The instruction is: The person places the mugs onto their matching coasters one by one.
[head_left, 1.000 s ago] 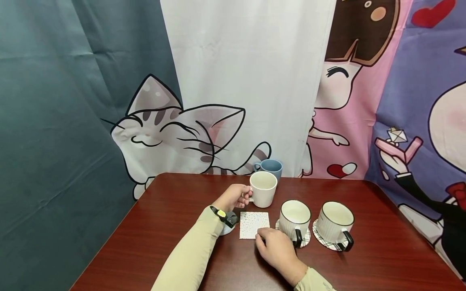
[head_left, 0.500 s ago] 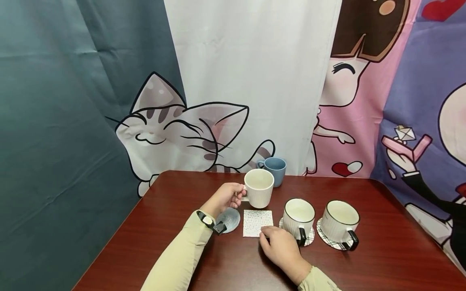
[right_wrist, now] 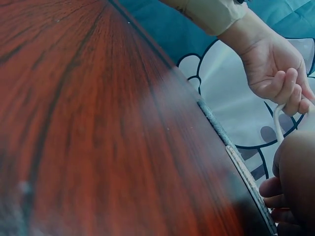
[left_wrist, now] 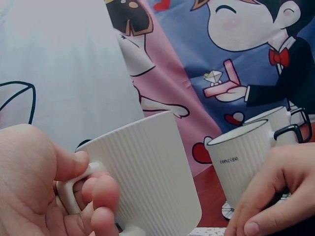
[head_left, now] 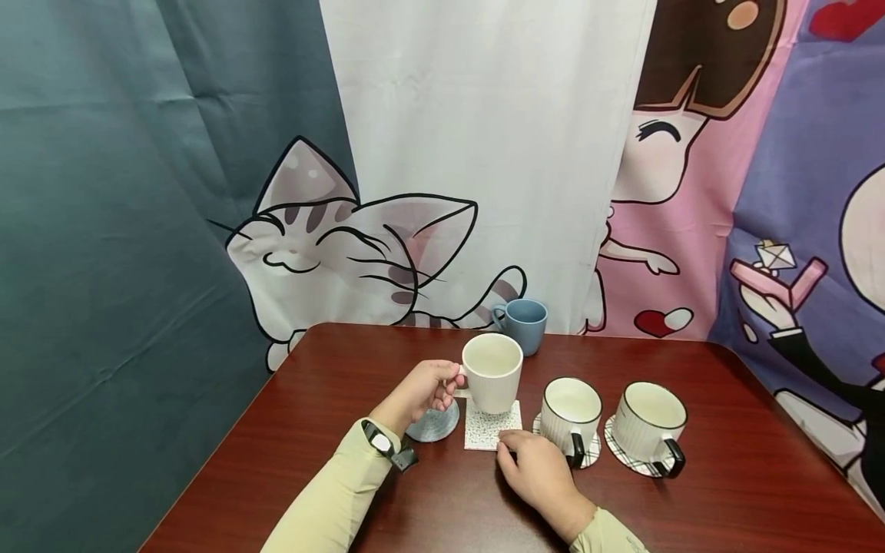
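My left hand (head_left: 423, 392) grips the handle of a white ribbed mug (head_left: 492, 376), and in the left wrist view its thumb and curled fingers close round the mug handle (left_wrist: 69, 194). The upright mug overlaps the far part of a square speckled coaster (head_left: 482, 436) in the head view. At that coaster's near right corner, my right hand (head_left: 539, 472) lies low over the table, fingertips at the coaster's edge. The right wrist view shows these fingers (right_wrist: 273, 189) beside the coaster's side. A round grey coaster (head_left: 437, 425) lies partly under the left hand in the head view.
Two white mugs with black rims and handles, a nearer one (head_left: 571, 407) and a farther-right one (head_left: 648, 422), stand on round plaid coasters to the right. A blue mug (head_left: 525, 326) stands at the back edge of the reddish-brown table (head_left: 276, 461), before a printed curtain (head_left: 498, 138).
My left hand has brought the white mug left and nearer, so it now overlaps the square coaster. More of the grey coaster shows. The right hand stays by the square coaster's corner.
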Demonstrator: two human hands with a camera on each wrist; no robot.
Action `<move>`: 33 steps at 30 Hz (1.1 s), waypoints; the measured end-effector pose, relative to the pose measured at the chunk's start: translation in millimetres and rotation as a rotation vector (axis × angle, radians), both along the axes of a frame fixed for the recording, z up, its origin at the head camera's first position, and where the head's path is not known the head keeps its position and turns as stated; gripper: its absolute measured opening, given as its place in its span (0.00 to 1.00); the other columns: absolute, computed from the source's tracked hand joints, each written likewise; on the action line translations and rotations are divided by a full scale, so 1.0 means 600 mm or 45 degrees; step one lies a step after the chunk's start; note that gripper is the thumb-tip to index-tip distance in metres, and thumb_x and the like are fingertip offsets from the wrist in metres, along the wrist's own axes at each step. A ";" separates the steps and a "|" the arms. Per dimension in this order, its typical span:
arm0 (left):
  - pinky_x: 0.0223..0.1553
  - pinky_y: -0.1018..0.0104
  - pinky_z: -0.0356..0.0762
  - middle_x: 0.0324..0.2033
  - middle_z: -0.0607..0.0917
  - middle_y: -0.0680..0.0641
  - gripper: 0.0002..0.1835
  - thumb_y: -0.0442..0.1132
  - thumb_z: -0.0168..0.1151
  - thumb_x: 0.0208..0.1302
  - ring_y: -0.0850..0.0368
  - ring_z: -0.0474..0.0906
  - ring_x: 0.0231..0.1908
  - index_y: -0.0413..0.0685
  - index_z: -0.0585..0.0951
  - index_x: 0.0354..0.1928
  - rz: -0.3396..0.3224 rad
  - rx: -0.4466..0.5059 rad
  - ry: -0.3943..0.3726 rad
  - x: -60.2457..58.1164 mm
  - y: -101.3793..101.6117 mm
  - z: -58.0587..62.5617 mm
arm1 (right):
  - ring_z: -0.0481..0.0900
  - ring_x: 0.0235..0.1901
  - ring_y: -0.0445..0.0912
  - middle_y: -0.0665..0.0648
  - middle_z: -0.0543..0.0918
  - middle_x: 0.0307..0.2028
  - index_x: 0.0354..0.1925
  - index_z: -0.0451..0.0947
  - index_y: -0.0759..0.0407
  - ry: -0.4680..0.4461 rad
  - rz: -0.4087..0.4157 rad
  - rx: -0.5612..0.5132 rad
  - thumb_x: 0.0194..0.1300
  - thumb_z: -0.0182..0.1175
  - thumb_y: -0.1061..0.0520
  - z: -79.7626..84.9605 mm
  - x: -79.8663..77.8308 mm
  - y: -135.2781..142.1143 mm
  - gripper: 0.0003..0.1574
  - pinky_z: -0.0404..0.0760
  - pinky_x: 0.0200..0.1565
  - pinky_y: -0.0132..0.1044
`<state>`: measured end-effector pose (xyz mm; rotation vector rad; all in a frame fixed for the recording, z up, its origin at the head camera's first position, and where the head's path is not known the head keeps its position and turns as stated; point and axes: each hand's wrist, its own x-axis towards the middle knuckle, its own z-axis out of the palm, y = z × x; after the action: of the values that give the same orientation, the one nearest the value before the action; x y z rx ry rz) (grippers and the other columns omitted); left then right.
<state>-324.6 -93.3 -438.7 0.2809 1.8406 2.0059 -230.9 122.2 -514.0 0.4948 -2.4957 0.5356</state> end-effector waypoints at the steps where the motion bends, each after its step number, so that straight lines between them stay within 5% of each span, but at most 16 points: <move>1: 0.14 0.77 0.67 0.16 0.71 0.55 0.16 0.38 0.48 0.77 0.66 0.69 0.11 0.46 0.77 0.28 0.003 -0.001 0.004 0.003 -0.002 -0.002 | 0.88 0.39 0.47 0.51 0.89 0.37 0.36 0.90 0.56 0.001 0.003 -0.002 0.60 0.66 0.57 -0.001 0.000 0.000 0.08 0.85 0.42 0.45; 20: 0.15 0.76 0.69 0.17 0.72 0.54 0.14 0.38 0.50 0.76 0.66 0.71 0.11 0.41 0.77 0.31 -0.041 -0.013 0.004 0.022 -0.010 -0.045 | 0.84 0.35 0.44 0.47 0.84 0.33 0.27 0.87 0.53 0.051 0.070 -0.059 0.55 0.69 0.60 -0.007 -0.001 0.005 0.03 0.83 0.39 0.42; 33: 0.15 0.74 0.71 0.20 0.74 0.52 0.20 0.44 0.52 0.76 0.64 0.73 0.13 0.27 0.76 0.41 -0.040 -0.143 0.007 0.037 -0.008 -0.043 | 0.84 0.36 0.46 0.48 0.84 0.34 0.27 0.86 0.51 0.062 0.071 -0.035 0.53 0.70 0.61 -0.005 0.001 0.004 0.04 0.83 0.39 0.44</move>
<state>-302.7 -97.8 -464.8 0.2808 1.9314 1.8752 -230.4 124.4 -517.2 0.5617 -2.4316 0.5720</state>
